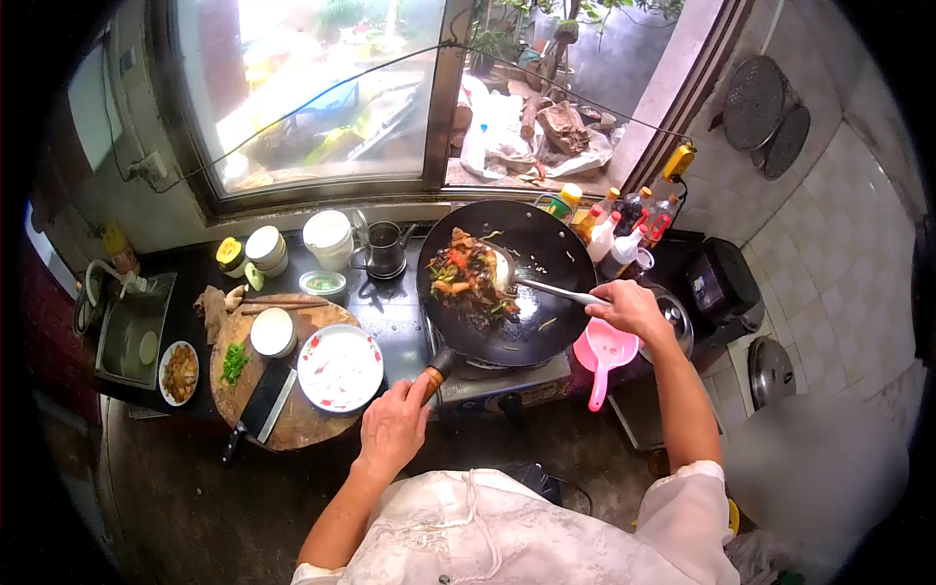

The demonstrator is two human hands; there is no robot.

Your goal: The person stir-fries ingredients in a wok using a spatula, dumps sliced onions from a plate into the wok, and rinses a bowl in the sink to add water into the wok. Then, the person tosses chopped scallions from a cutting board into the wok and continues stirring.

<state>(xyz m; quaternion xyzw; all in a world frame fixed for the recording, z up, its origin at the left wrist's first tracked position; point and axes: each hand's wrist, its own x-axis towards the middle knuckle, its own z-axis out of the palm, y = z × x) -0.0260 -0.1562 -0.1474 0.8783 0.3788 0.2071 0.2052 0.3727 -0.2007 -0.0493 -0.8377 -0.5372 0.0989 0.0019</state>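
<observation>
Both bare forearms reach forward from white sleeves. The left hand point(393, 426) is curled in a closed grip, knuckles up; the right hand point(632, 308) is likewise clenched, wrist bent inward.

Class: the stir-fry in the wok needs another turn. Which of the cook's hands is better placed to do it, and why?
Probably the right hand: it grips the spatula resting in the food, while the left hand holds the wok handle.

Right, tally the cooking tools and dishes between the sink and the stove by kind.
Wok: 1
Spatula: 1
Cleaver: 1
Cutting board: 1
Kettle: 1
Plates: 2, one white, one with food
Total: 7
</observation>
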